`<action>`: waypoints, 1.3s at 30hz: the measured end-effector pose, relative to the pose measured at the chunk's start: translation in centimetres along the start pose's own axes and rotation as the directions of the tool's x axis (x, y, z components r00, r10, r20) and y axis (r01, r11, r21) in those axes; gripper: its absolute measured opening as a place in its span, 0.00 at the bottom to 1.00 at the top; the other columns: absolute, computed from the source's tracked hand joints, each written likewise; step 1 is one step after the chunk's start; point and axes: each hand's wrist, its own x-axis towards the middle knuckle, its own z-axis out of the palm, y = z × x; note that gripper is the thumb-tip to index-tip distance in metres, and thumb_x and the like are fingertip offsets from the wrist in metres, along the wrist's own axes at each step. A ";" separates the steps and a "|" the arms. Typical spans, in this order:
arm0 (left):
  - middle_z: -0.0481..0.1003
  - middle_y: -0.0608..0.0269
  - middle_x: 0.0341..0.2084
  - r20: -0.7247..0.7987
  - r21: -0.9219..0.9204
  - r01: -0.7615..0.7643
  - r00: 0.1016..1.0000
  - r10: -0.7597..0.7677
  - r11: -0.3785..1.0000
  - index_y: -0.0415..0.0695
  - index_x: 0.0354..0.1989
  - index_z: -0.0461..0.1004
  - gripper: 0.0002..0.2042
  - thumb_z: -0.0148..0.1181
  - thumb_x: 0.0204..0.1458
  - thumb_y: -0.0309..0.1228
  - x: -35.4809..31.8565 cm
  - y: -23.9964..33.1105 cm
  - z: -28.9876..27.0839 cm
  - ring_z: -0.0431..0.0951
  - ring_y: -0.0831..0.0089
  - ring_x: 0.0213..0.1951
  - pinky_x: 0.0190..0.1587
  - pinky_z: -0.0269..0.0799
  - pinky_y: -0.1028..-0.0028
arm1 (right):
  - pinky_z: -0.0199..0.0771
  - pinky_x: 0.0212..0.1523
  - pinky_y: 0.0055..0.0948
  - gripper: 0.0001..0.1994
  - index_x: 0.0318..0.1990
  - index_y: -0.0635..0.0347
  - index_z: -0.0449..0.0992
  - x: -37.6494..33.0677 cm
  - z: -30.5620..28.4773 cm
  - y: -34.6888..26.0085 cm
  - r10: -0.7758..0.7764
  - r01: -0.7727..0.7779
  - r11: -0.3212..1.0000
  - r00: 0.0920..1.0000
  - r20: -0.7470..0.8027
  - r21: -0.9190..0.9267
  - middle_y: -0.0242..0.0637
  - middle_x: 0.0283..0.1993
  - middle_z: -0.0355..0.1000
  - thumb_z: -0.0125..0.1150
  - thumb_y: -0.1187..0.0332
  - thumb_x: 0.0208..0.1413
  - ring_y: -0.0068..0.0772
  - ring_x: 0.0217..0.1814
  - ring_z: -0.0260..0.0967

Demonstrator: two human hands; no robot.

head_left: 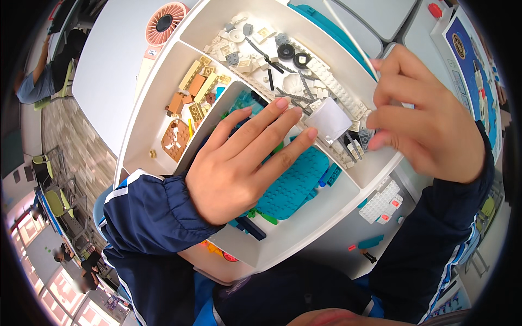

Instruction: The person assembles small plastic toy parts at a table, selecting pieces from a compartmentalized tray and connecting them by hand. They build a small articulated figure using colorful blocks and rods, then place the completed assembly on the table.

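My left hand (244,157) lies flat over the middle of a white compartment tray (331,206), fingers spread, holding nothing. Below it show a studded teal building-brick plate (293,187) and green and dark blue pieces, partly covered by the hand. Just beyond its fingertips, a white paper slip (329,119) rests on white and grey bricks in the far compartment. My right hand (427,111) is raised by the tray's right edge with curled fingers. A thin white stick (350,41) runs up and away from its index finger; how the other fingers grip is partly hidden.
Tan and brown bricks (193,89) fill part of the left compartment. A pink fan (165,24) lies on the table at far left. A blue printed box (473,60) stands at right. Loose white plates (380,202) lie right of the tray. People sit far left.
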 end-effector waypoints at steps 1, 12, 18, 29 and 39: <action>0.74 0.49 0.57 0.000 -0.002 0.001 1.000 -0.001 1.000 0.45 0.59 0.78 0.32 0.53 0.40 0.12 0.0 0.0 0.0 0.74 0.53 0.61 0.58 0.71 0.59 | 0.73 0.48 0.42 0.09 0.31 0.66 0.76 0.1 0.0 0.0 0.003 -0.003 1.000 1.000 -0.001 -0.001 0.40 0.32 0.62 0.69 0.78 0.41 0.47 0.42 0.62; 0.74 0.49 0.57 -0.026 -0.010 -0.008 1.000 0.008 1.000 0.44 0.59 0.78 0.32 0.54 0.40 0.12 -0.1 -0.1 0.1 0.74 0.52 0.61 0.58 0.72 0.59 | 0.68 0.50 0.36 0.14 0.35 0.63 0.84 2.8 4.3 0.9 0.032 -0.056 0.917 0.997 -0.066 -0.396 0.37 0.35 0.68 0.67 0.79 0.35 0.42 0.51 0.64; 0.75 0.50 0.56 -0.052 -0.016 -0.007 0.999 0.006 1.000 0.44 0.59 0.78 0.31 0.55 0.40 0.14 -0.3 -0.1 0.6 0.75 0.53 0.60 0.57 0.72 0.60 | 0.67 0.47 0.37 0.14 0.39 0.59 0.86 1.0 4.1 1.5 -0.028 0.017 0.931 0.999 -0.025 -0.364 0.38 0.36 0.66 0.69 0.75 0.40 0.42 0.48 0.62; 0.75 0.49 0.55 -0.044 0.009 -0.014 0.999 0.014 1.000 0.45 0.58 0.78 0.31 0.54 0.40 0.13 -0.1 0.0 0.3 0.75 0.53 0.60 0.57 0.72 0.60 | 0.68 0.58 0.41 0.12 0.37 0.62 0.84 1.9 5.1 2.2 -0.113 0.050 0.880 0.988 -0.107 -0.472 0.40 0.40 0.70 0.67 0.73 0.41 0.49 0.54 0.66; 0.75 0.49 0.56 -0.051 0.003 -0.016 0.999 0.016 1.000 0.44 0.58 0.78 0.31 0.54 0.41 0.12 -0.2 0.1 0.4 0.75 0.52 0.60 0.57 0.72 0.60 | 0.64 0.62 0.40 0.06 0.26 0.63 0.82 3.8 5.9 2.1 -0.079 0.035 0.878 0.994 -0.072 -0.478 0.36 0.32 0.70 0.64 0.72 0.39 0.43 0.54 0.65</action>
